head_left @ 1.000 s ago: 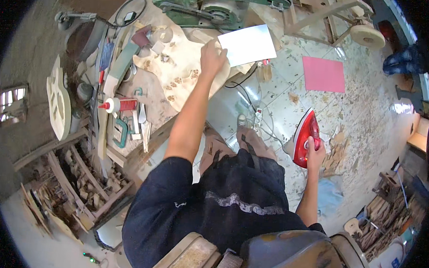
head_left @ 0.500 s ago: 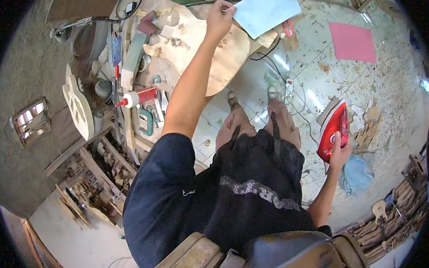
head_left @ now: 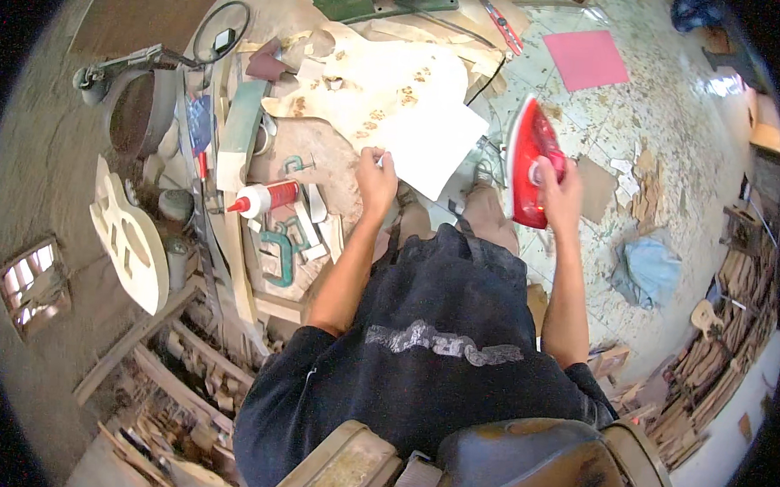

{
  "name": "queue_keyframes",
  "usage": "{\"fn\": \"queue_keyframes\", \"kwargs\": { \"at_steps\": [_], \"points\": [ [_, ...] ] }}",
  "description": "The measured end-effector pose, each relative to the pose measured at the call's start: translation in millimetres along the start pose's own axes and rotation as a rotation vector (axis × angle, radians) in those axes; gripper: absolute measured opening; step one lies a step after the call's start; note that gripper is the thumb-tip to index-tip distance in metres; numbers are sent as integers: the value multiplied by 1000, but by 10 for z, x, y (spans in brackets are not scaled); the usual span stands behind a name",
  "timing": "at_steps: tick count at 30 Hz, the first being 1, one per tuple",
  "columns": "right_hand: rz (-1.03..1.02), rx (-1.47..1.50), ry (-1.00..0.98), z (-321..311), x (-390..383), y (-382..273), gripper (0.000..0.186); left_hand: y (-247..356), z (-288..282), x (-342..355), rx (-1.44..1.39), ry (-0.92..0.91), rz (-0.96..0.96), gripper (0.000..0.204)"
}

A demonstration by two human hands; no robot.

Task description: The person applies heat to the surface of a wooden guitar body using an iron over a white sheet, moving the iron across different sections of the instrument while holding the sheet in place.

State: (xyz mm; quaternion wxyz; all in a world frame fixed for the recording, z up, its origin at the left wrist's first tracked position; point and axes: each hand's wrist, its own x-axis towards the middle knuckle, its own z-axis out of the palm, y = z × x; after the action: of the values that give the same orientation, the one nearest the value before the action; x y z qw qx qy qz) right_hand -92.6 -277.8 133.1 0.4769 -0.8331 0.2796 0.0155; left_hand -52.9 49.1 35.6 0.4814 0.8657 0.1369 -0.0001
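In my left hand [head_left: 376, 184] the corner of a white sheet of paper [head_left: 436, 145] is pinched between closed fingers. The sheet spreads over the near right part of a pale wooden guitar body [head_left: 375, 77], which bears several dark brown marks. Whether the paper rests flat on the wood, I cannot tell. My right hand [head_left: 559, 194] grips the handle of a red clothes iron [head_left: 533, 163], held up to the right of the bench, apart from the paper. The iron's pale soleplate edge faces left.
Left of the guitar body lie a red and white glue bottle [head_left: 264, 198], a green C-clamp [head_left: 277, 258] and a sanding block [head_left: 242, 133]. Another pale guitar body [head_left: 129, 236] stands farther left. A red utility knife [head_left: 500, 24] is at the far edge; a pink sheet [head_left: 587, 60] lies beyond.
My left hand has brought the sheet nearer and down over the guitar body's near side. My right hand has moved the iron left and farther forward, closer to the bench.
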Motion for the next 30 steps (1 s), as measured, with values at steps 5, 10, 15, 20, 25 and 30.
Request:
{"fn": "queue_keyframes", "kwargs": {
  "at_steps": [5, 10, 15, 20, 25, 30],
  "points": [
    [-2, -47, -51, 808, -156, -179, 52, -177, -55, 124, 4, 78, 78, 22],
    [12, -77, -58, 1385, -157, -360, 56, -94, -137, 313, 68, -91, 16, 24],
    [70, -133, 15, 1620, -93, -381, 59, -144, -326, 510, 173, -127, 185, 27],
    [33, -203, 6, 1652, 104, -503, 58, -233, -383, 1187, 224, 101, 494, 36],
    [-36, -329, -13, 1825, 98, -669, 55, -357, -342, 1718, 286, 109, 573, 39],
    [22, -381, -67, 1745, -167, -759, 53, -527, -273, 1706, 389, 218, 653, 39]
  ]
}}
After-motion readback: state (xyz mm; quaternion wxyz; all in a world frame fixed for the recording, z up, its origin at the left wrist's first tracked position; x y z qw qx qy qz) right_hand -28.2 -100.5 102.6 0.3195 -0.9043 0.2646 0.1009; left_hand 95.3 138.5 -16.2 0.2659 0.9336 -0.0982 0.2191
